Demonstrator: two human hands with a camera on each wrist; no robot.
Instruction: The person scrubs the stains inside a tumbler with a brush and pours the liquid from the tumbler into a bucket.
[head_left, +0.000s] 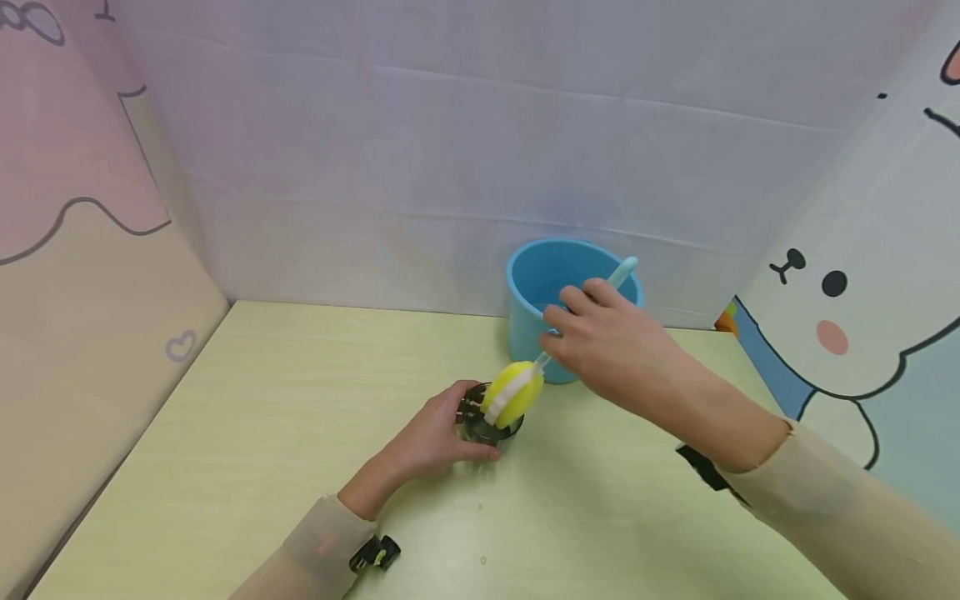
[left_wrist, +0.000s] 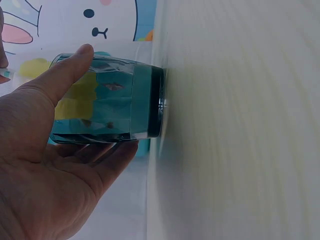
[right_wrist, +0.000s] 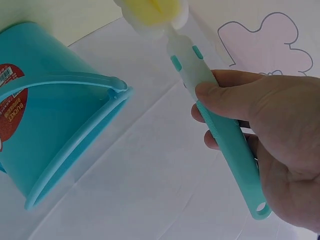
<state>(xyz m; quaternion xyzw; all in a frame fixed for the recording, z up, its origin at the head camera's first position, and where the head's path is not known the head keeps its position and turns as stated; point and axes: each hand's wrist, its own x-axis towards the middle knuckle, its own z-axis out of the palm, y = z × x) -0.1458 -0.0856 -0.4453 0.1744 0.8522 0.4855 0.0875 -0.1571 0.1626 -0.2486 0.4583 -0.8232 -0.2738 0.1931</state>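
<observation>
A dark, see-through drinking glass with dark spots on its side stands upright on the table. My left hand holds it, thumb on one side and fingers round the other. My right hand grips the teal and white handle of a sponge cup brush. The brush's yellow and white sponge head is tilted down at the mouth of the glass. Through the glass wall in the left wrist view, yellow sponge shows in the upper part; how deep it sits is hard to tell.
Behind my right hand, a blue bucket stands near the back wall; its label reads BUCKET. The pale wood-grain table is bounded by a white back sheet and cartoon-printed side panels.
</observation>
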